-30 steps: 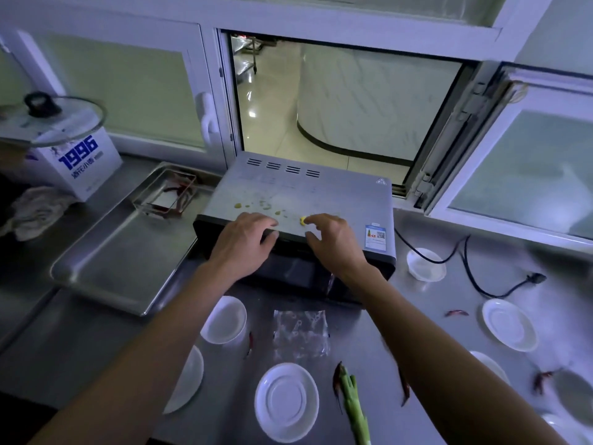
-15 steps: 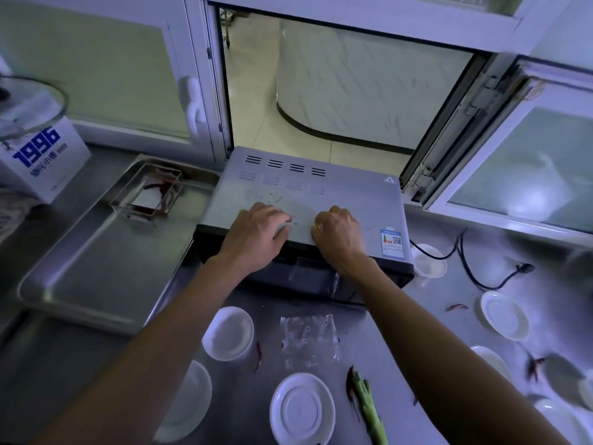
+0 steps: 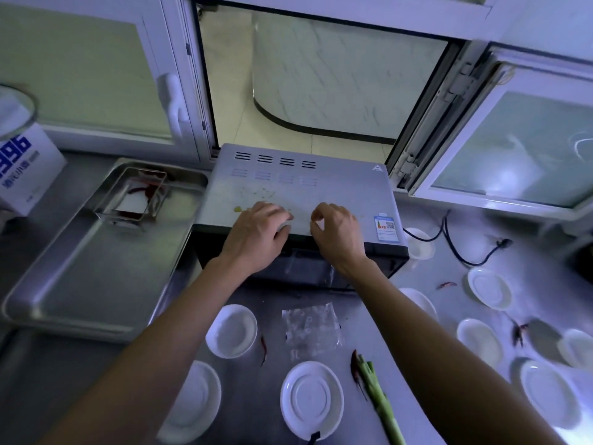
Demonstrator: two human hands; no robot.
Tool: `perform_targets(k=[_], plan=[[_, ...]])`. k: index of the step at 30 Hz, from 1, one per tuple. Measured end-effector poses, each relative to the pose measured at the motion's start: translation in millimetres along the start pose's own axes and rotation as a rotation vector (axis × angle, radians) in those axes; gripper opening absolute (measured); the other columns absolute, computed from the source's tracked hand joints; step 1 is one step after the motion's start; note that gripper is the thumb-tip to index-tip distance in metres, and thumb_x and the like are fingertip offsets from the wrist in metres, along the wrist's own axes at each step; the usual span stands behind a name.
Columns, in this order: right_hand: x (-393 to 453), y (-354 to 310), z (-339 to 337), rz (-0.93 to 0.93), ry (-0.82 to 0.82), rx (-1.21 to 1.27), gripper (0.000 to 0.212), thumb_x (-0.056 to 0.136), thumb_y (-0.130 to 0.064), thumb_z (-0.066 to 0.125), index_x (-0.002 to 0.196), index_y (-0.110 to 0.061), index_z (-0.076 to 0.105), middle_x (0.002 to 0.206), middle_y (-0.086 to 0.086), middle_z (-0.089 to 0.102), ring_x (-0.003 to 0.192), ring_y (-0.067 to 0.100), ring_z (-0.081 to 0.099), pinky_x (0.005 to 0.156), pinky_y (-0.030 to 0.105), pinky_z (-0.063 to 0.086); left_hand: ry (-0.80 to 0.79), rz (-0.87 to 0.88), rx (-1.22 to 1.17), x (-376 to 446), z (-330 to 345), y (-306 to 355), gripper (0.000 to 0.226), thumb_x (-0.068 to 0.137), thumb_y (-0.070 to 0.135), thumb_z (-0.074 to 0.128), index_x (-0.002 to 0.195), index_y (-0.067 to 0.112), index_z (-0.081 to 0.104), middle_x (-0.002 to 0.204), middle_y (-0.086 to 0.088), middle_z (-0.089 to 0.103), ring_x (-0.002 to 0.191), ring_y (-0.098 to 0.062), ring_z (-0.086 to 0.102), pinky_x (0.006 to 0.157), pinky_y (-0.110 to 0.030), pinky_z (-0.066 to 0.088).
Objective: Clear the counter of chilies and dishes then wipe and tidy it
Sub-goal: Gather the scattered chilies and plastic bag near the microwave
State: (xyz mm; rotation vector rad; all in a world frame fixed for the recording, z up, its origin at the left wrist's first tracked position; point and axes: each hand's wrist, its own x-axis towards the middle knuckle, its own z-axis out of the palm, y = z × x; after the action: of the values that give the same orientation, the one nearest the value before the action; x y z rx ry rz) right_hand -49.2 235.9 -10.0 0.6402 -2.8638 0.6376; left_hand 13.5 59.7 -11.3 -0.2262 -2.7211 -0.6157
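Note:
My left hand (image 3: 256, 236) lies palm down at the front edge of the grey oven top (image 3: 337, 187), fingers curled over a small pale thing (image 3: 284, 227) I cannot identify. My right hand (image 3: 337, 232) is beside it, fingers curled, thumb and forefinger pinched together; anything between them is too small to see. Yellowish food scraps (image 3: 238, 209) dot the oven top. Dried red chilies (image 3: 263, 348) and a green stalk (image 3: 378, 399) lie on the steel counter among several white dishes (image 3: 313, 399).
A steel tray (image 3: 96, 268) to the left carries a glass container (image 3: 133, 197) with red chilies. A crumpled clear plastic bag (image 3: 309, 329) lies before the oven. The oven's black cord (image 3: 465, 248) trails right. A white box (image 3: 22, 168) stands far left; the window (image 3: 321, 81) behind is open.
Both hands have stayed at the oven's front edge and shifted slightly. My right fingers have curled into a pinch, and the yellow bit seen near them earlier is out of sight.

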Motion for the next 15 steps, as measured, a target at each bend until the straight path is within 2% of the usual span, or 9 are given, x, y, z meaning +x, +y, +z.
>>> perform_targets(k=[4,7,15], plan=[[-20,2,-3,0.039,0.094,0.110,0.006,0.091,-0.013,0.060,0.092,-0.010,0.065,0.089,0.005,0.070,0.077,0.028,0.061,0.072,0.043,0.051,0.005,0.046,-0.012,-6,-2,7,0.023,0.092,0.016,0.064,0.113,0.008,0.069,0.114,-0.004,0.068,0.111,-0.028,0.058,0.086,-0.047,0.049],[-38,1,-3,0.109,0.118,0.151,0.004,0.088,-0.017,0.063,0.089,-0.013,0.065,0.085,0.004,0.070,0.076,0.027,0.062,0.066,0.041,0.053,0.022,0.089,-0.037,-14,0,13,0.020,0.091,0.013,0.064,0.109,0.007,0.071,0.107,-0.006,0.069,0.107,-0.030,0.060,0.083,-0.047,0.050],[-89,4,9,0.206,0.171,0.176,0.007,0.085,-0.017,0.067,0.091,-0.017,0.070,0.086,0.000,0.072,0.078,0.022,0.064,0.069,0.038,0.053,-0.020,0.168,-0.107,-48,17,22,0.018,0.093,0.017,0.061,0.105,0.009,0.072,0.096,-0.007,0.068,0.095,-0.031,0.063,0.078,-0.047,0.051]])
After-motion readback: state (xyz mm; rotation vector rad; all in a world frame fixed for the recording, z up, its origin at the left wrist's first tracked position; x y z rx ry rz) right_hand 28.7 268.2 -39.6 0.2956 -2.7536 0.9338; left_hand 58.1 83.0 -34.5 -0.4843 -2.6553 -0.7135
